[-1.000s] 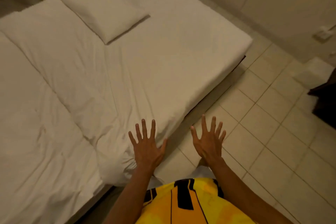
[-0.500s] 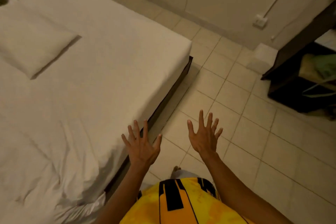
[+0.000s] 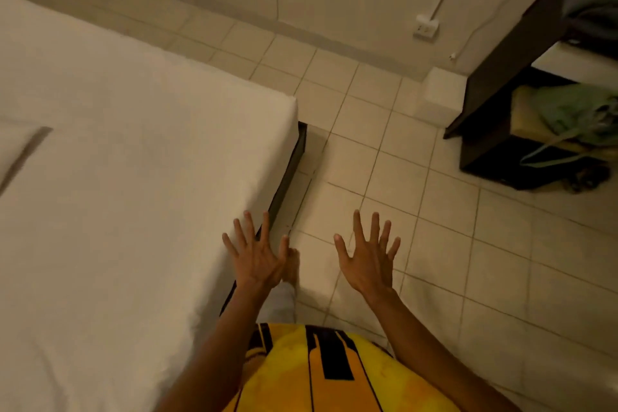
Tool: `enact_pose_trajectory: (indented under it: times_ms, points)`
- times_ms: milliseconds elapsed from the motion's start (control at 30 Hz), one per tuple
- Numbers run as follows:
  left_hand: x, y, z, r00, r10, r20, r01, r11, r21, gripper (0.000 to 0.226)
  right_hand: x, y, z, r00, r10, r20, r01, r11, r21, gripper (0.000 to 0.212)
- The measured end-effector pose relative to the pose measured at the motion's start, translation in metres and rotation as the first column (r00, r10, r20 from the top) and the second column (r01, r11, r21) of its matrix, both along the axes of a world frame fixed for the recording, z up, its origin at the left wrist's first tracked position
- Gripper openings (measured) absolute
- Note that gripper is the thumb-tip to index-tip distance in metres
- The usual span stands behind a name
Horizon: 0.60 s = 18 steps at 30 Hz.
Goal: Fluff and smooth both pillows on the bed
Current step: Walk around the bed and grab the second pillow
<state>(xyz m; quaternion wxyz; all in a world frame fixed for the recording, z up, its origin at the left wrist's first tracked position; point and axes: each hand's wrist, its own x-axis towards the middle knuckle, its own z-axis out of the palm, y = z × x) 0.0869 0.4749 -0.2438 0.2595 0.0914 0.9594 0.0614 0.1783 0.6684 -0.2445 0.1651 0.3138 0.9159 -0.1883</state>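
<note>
Left hand (image 3: 255, 259) and right hand (image 3: 369, 261) splayed, empty, palms down at 6 o'clock, likely readying to work. One pillow (image 3: 15, 147) corner at 9 o'clock on bed (image 3: 133, 177); second unseen.

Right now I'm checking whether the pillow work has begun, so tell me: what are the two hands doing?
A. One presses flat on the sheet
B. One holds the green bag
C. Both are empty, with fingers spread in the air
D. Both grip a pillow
C: the left hand and right hand are open with fingers splayed, holding nothing, while only a pillow corner shows at the left edge.
</note>
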Motion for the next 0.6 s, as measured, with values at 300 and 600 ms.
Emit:
enact_pose_trajectory:
  times_ms: [300,600]
  points:
    - [-0.167,0.091,0.018,0.991,-0.104,-0.079,0.106,0.994,0.031,0.076,-0.148,0.084,0.018,0.981,-0.185,-0.058,0.184,0.983,-0.021,0.075]
    - [-0.304,0.214,0.016,0.994,-0.091,-0.067,0.091,0.996,-0.014,0.078,-0.301,0.221,0.007,0.993,-0.092,-0.074,0.092,0.996,0.003,0.075]
